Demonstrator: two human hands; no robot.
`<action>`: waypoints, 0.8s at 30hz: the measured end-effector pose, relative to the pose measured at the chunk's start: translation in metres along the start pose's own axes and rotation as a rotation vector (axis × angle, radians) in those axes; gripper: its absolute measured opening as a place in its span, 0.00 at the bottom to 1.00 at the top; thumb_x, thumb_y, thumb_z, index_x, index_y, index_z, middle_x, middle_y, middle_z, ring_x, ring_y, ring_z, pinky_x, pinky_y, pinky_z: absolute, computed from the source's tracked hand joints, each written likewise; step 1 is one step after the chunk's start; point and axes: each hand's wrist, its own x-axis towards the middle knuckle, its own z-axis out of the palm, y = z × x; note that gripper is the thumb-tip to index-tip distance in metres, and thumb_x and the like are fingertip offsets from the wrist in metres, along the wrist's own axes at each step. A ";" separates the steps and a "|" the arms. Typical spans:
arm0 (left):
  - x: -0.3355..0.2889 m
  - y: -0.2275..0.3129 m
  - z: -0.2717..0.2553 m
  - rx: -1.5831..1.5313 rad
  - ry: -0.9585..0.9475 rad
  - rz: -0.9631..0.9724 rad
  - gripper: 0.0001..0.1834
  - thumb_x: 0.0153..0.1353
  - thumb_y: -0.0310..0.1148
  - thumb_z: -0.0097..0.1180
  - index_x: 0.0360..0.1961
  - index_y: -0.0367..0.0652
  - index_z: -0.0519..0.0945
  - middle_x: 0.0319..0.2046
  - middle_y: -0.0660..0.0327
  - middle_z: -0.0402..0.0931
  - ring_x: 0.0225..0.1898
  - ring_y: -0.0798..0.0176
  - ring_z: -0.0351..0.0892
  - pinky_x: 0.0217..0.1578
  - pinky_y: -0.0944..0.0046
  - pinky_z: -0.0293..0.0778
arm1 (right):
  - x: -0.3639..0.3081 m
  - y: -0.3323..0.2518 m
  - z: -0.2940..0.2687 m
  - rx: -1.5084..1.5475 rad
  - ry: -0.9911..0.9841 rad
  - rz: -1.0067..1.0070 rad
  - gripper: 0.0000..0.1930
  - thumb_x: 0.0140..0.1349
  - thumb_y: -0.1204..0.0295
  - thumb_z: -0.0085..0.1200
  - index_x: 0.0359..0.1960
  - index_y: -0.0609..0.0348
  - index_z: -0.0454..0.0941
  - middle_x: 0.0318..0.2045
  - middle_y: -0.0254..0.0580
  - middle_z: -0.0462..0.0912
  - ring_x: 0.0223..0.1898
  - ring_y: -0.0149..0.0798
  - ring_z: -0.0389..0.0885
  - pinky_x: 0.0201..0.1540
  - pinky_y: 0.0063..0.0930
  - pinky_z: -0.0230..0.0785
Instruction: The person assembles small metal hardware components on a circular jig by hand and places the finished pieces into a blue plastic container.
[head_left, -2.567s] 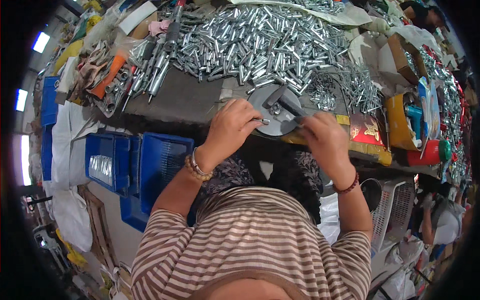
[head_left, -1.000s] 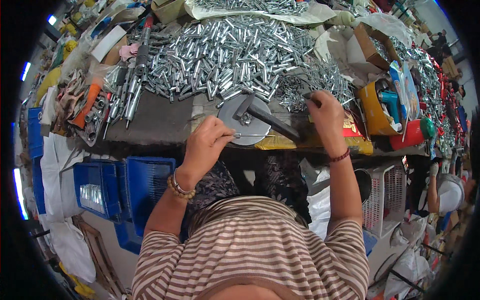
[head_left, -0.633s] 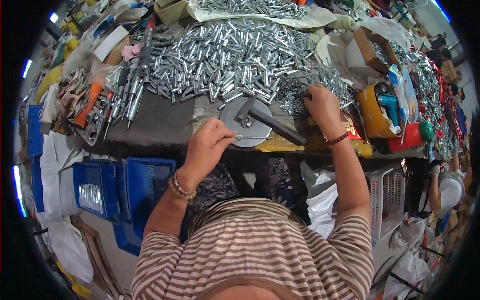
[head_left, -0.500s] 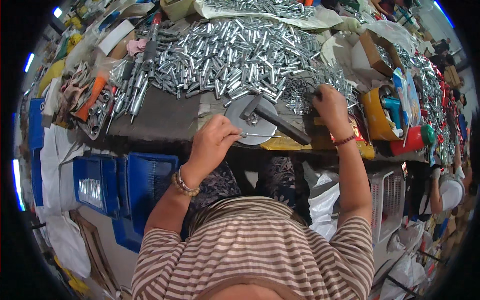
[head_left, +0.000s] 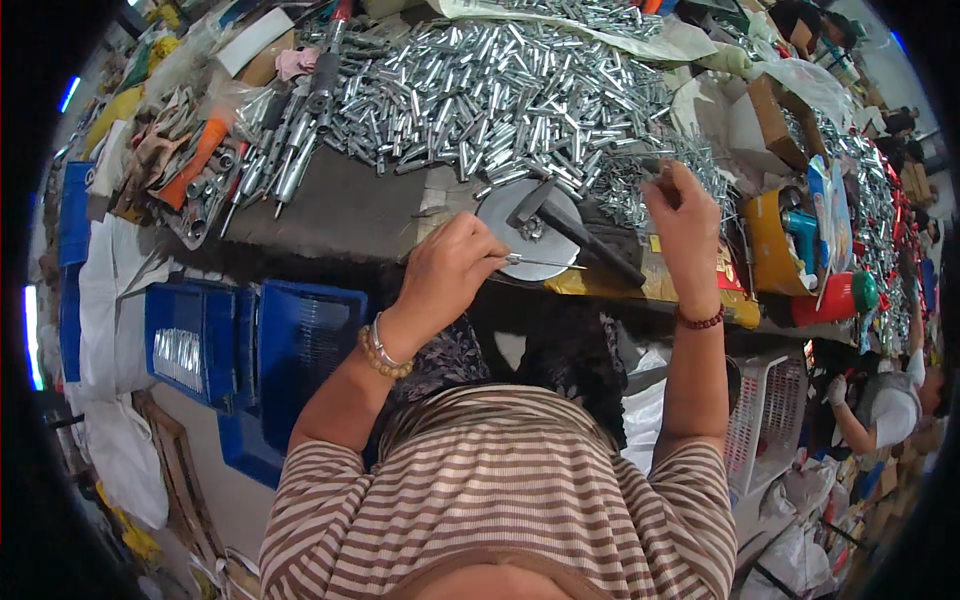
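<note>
Mid-frame, my left hand (head_left: 450, 268) pinches the rod (head_left: 550, 264), best held steady, clear of the hammer (head_left: 603, 252); right hand's (head_left: 688, 215) grip, right of centre, I cannot tell.

A: How many items do we count at the hands?
B: We count two hands, a left hand (head_left: 445, 268) and a right hand (head_left: 688, 215); three bracelets (head_left: 385, 364); one hammer (head_left: 575, 225); one round grey disc (head_left: 497, 218); one held metal rod (head_left: 553, 264). The short metal tubes (head_left: 490, 100) exceed our count.
A: And around these?
B: We count at least three blue plastic crates (head_left: 190, 310), one red jar with a green lid (head_left: 822, 306), one white basket (head_left: 744, 425).
</note>
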 end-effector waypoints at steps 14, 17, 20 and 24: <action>-0.002 0.000 -0.003 -0.030 0.006 -0.017 0.05 0.57 0.25 0.69 0.36 0.42 0.87 0.35 0.59 0.78 0.37 0.54 0.81 0.38 0.55 0.76 | -0.032 0.066 -0.021 -0.273 -0.065 0.096 0.11 0.59 0.69 0.66 0.40 0.63 0.84 0.39 0.51 0.85 0.41 0.56 0.84 0.43 0.44 0.76; 0.004 0.002 -0.001 -0.018 0.003 -0.013 0.05 0.57 0.25 0.69 0.36 0.42 0.87 0.34 0.59 0.78 0.36 0.54 0.81 0.38 0.56 0.76 | -0.019 0.062 -0.012 -0.252 -0.103 0.066 0.08 0.60 0.71 0.65 0.39 0.60 0.84 0.36 0.47 0.83 0.40 0.55 0.84 0.42 0.44 0.76; 0.010 0.007 0.002 -0.023 -0.002 -0.010 0.05 0.58 0.25 0.68 0.35 0.41 0.86 0.34 0.58 0.77 0.37 0.53 0.81 0.39 0.55 0.76 | -0.007 0.067 -0.016 -0.311 -0.154 -0.068 0.08 0.59 0.70 0.65 0.39 0.58 0.85 0.37 0.45 0.82 0.41 0.54 0.84 0.42 0.46 0.77; 0.008 0.000 0.008 -0.022 0.041 0.100 0.04 0.57 0.24 0.67 0.34 0.38 0.85 0.34 0.55 0.76 0.39 0.50 0.80 0.40 0.54 0.75 | -0.005 0.072 -0.018 -0.520 -0.263 -0.029 0.07 0.60 0.67 0.61 0.34 0.56 0.84 0.39 0.50 0.83 0.43 0.56 0.85 0.44 0.51 0.79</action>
